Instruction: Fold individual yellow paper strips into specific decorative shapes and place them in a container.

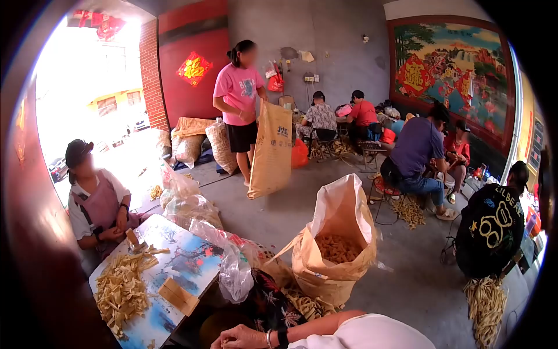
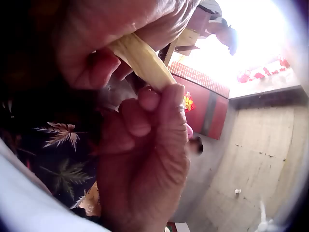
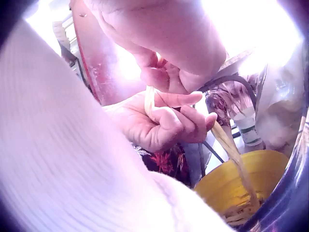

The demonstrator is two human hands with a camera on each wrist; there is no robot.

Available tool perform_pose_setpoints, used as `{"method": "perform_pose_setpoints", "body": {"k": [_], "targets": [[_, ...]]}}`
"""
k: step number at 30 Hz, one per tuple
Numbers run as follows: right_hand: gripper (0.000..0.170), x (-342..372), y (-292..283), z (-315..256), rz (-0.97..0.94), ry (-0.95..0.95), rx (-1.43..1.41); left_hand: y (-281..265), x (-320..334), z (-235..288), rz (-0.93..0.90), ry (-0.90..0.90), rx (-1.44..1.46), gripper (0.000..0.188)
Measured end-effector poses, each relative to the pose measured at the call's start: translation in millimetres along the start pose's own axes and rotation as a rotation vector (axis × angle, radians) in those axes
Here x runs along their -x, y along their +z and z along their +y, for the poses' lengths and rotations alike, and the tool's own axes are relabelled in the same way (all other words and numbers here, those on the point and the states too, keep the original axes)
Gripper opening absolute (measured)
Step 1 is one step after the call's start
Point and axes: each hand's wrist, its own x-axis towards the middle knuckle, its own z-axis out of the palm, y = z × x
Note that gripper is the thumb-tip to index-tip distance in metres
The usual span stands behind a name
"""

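A flat, pale yellow strip (image 2: 147, 65) is stretched between my two hands in the left wrist view. My left hand (image 2: 145, 154) pinches its lower end between thumb and forefinger, the other fingers curled in. Above it, my right hand (image 2: 130, 24) grips the upper part with bent fingers. In the right wrist view a long strip (image 3: 231, 152) trails from the left hand down into a yellow bucket (image 3: 260, 169) holding more strips. The head view shows the right hand (image 1: 244, 336), with a bracelet and black band at its wrist, low at the bottom edge; the left hand is mostly hidden there.
A painted table (image 1: 195, 238) at left carries a pile of strips (image 1: 122, 291) and a wooden block (image 1: 178, 295). An open sack (image 1: 325, 282) of small pieces stands ahead. One person (image 1: 241, 87) holds a large sack (image 1: 272, 151); others sit around the room.
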Motion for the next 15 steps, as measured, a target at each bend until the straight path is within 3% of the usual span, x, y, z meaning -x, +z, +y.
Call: {"method": "perform_pose_setpoints", "body": {"k": [1, 4, 5, 7, 8, 10, 13, 15], "targets": [[0.018, 0, 0, -1, 0.053, 0.004, 0.017, 3, -1, 0, -0.014, 0.056, -0.128, 0.020], [0.014, 1, -9, -4, 0.122, 0.012, 0.100, -8, -17, 3, 0.063, -0.800, 1.838, 0.014], [0.014, 1, -10, 0, 0.163, -0.101, 0.188, -14, -19, 2, 0.086, -1.111, 2.483, 0.013], [0.014, 2, -8, 9, 0.250, -0.322, 0.359, 2, -19, 12, -0.010, -1.118, 3.188, 0.013], [0.014, 2, -7, 14, 0.243, -0.332, 0.319, 15, -21, 21, -0.086, -1.077, 3.545, 0.014], [0.016, -3, -5, 21, 0.223, -0.354, 0.238, 38, -22, 37, -0.329, -0.852, 4.263, 0.017], [0.014, -15, -6, 22, 0.332, -0.205, 0.140, 56, -12, 46, -0.478, -1.771, 3.802, 0.019], [0.013, -21, -14, 13, 0.321, -0.074, 0.032, 61, -6, 53, -0.471, -1.698, 3.765, 0.013]]}}
